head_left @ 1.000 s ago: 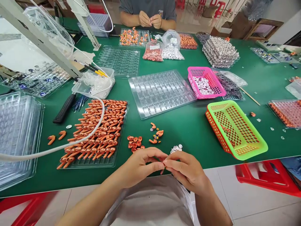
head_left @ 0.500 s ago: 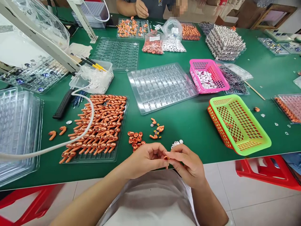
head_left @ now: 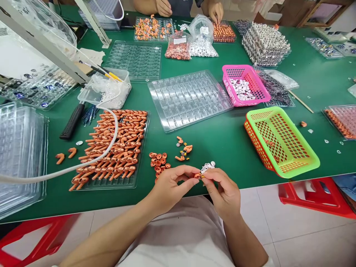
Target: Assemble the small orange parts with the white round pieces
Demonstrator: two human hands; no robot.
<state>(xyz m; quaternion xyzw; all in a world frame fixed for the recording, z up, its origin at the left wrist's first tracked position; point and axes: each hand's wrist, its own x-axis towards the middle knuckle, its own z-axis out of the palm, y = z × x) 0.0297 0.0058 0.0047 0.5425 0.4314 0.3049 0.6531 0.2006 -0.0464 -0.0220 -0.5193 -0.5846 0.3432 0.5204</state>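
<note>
My left hand [head_left: 174,183] is closed in a pinch on a small orange earbud shell [head_left: 197,175] near the table's front edge. Fingertips of my right hand [head_left: 224,189] are pinched together at the shell's right side, where a tiny dark and yellow part shows. Its exact shape is too small to make out. Just beyond my left hand lies a cluster of round orange earbud caps [head_left: 158,162]. White discs [head_left: 208,165] lie behind my right fingers. Farther forward are several loose orange earbud pieces with yellow bits [head_left: 185,150].
A clear tray full of orange earbud shells [head_left: 111,144] is at left, crossed by a white hose [head_left: 114,129]. A flat clear tray [head_left: 189,100], pink basket [head_left: 247,68] and green basket [head_left: 308,157] stand ahead and right. Across the table, a co-worker's hands [head_left: 216,13] show.
Both my hands have risen slightly, with the orange shell now turned differently between them. The co-worker's one hand has lowered to the tray of orange parts. The camera view has shifted a little.
</note>
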